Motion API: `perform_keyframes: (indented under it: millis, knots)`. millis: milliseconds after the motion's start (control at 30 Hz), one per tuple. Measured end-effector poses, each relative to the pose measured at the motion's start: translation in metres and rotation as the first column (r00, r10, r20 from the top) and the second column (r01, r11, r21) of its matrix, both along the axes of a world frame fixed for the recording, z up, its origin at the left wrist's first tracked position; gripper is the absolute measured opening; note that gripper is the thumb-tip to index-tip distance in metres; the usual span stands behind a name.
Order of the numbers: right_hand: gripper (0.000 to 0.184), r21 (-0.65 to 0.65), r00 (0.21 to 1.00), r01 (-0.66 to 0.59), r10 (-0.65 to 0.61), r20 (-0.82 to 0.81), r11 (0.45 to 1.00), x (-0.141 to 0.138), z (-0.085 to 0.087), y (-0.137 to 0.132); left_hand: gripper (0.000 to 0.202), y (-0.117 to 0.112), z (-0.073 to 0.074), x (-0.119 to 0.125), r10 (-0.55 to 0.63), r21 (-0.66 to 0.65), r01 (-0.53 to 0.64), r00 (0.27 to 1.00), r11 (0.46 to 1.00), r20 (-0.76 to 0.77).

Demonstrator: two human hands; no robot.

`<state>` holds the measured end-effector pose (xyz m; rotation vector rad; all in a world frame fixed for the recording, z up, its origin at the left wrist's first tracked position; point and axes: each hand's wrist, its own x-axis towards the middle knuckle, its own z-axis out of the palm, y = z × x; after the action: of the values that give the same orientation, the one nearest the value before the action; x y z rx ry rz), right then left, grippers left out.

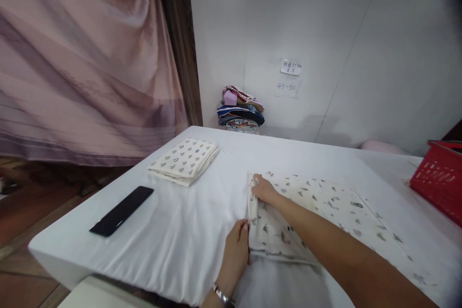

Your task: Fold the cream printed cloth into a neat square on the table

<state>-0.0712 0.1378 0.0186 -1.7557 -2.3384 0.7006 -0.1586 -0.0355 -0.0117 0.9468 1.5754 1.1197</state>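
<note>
A white printed cloth (325,202) with small leaf and animal motifs lies partly folded on the white-covered table (202,231). My left hand (236,245), with a metal band at its wrist, pinches the near left edge of this cloth between thumb and fingers. Farther up the same edge, my right hand (265,189) grips a fold, its fingertips partly hidden by the fabric. To the left sits a neatly folded cloth (186,158) with a grey repeating print, apart from both hands.
A black phone-like slab (122,209) lies near the table's left edge. At the right stands a red plastic basket (440,178). Behind the table are a pile of folded clothes (240,110) and a wall with paper notes (289,79). A pink curtain (90,57) hangs at left.
</note>
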Motion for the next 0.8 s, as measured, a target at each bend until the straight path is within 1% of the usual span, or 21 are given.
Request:
perform_keyframes:
  millis: [133, 267, 367, 433, 533, 633, 700, 800]
  knots:
    - [0.056, 0.019, 0.999, 0.017, -0.018, 0.041, 1.000, -0.008, 0.001, -0.009, 0.041, 0.009, -0.002, -0.001, -0.044, -0.068, 0.043, 0.999, 0.997, -0.017]
    - [0.056, 0.043, 0.995, -0.019, 0.015, 0.097, 0.999, -0.014, 0.002, -0.017, 0.045, 0.014, 0.002, -0.001, -0.077, -0.132, 0.068, 0.995, 0.989, -0.065]
    - [0.056, 0.061, 0.999, -0.023, 0.020, 0.048, 0.998, -0.011, 0.003, -0.023, 0.042, 0.016, 0.007, -0.001, -0.077, -0.137, 0.067, 0.995, 0.988, -0.063]
    - [0.048, 0.103, 0.999, -0.040, 0.042, -0.023, 0.994, -0.006, 0.003, -0.030, 0.034, 0.017, 0.010, -0.002, -0.072, -0.122, 0.068, 0.997, 0.990, -0.034]
    - [0.028, 0.201, 0.986, -0.095, 0.121, -0.118, 0.975, 0.002, -0.003, -0.044, 0.035, 0.017, 0.013, -0.003, -0.062, -0.103, 0.060, 0.998, 0.993, -0.018]
    - [0.014, 0.284, 0.960, -0.154, 0.212, -0.184, 0.946, 0.012, -0.010, -0.063, 0.034, 0.017, 0.014, -0.003, -0.070, -0.102, 0.065, 0.996, 0.993, -0.051]
    - [0.009, 0.326, 0.932, -0.211, 0.290, -0.218, 0.922, 0.019, -0.012, -0.078, 0.029, 0.018, 0.013, -0.003, -0.094, -0.101, 0.086, 0.992, 0.991, -0.081]
    - [0.012, 0.372, 0.868, -0.291, 0.407, -0.285, 0.882, 0.031, -0.010, -0.103, 0.026, 0.018, 0.012, -0.002, -0.103, -0.106, 0.091, 0.988, 0.990, -0.118]
